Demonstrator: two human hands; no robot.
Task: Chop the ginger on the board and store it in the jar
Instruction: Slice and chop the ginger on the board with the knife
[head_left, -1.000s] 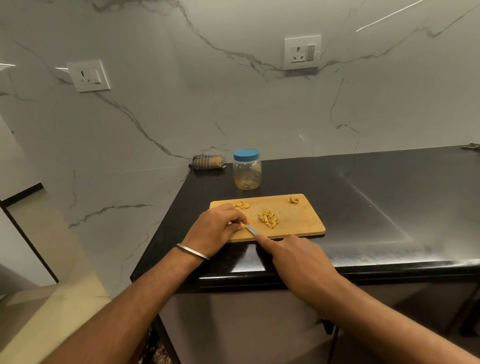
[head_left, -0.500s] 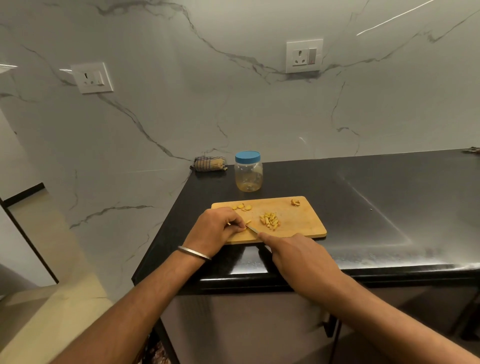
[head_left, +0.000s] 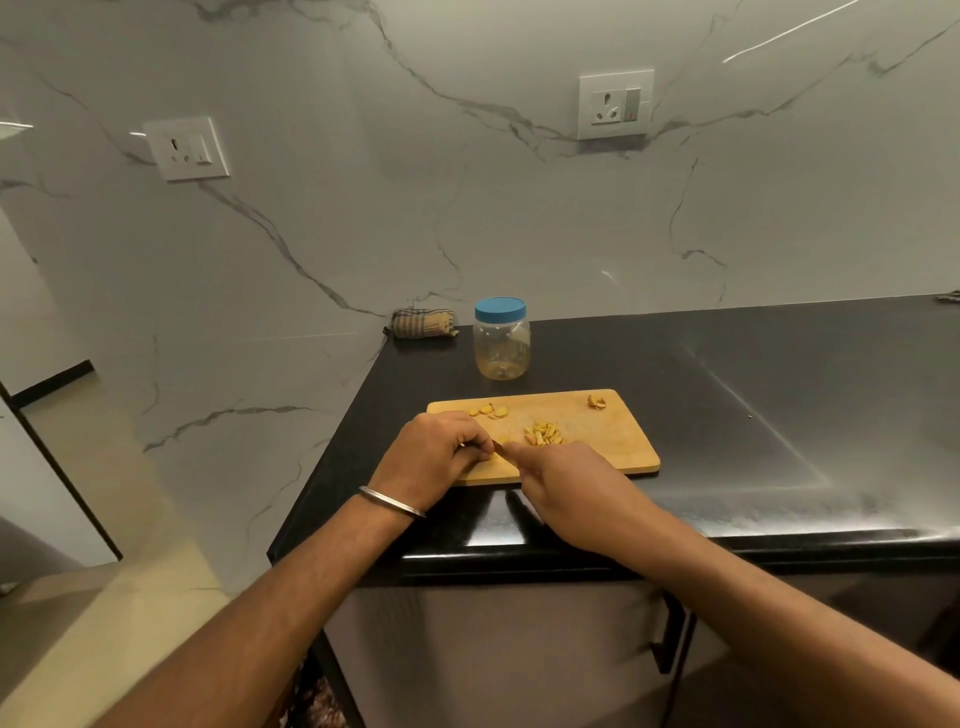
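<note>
Nearest the camera, both forearms reach in over the counter edge (head_left: 571, 551); a metal bangle (head_left: 392, 501) sits on the left wrist. Right hand (head_left: 576, 488) is curled round a knife handle, index finger stretched fwd along the top; the blade (head_left: 500, 445) is mostly hidden, only a small dark tip shows btwn the two hands, so how it meets the wood can't be told. Left hand (head_left: 436, 449) has fingers bent under, fingertips (head_left: 480, 453) pressing down on what looks like a small ginger bit at the blade, though the piece itself is barely visible. Both hands rest on the near-left part of the wooden board (head_left: 613, 441). Just beyond the right hand's knuckles lies a small heap of chopped ginger (head_left: 543, 434), thin yellow sticks. Further back, near the board's far-left edge, a few uncut ginger slices (head_left: 488, 411); at the far-right corner, a lone scrap (head_left: 596, 401), prob. peel. Behind the board, apart from it, stands the clear jar (head_left: 502, 345) w/ its blue lid (head_left: 500, 309) on, upright. Left of the jar, against the marble wall, a rolled checked cloth (head_left: 422, 323). On the wall above, two white sockets (head_left: 615, 104), one on each side.
</note>
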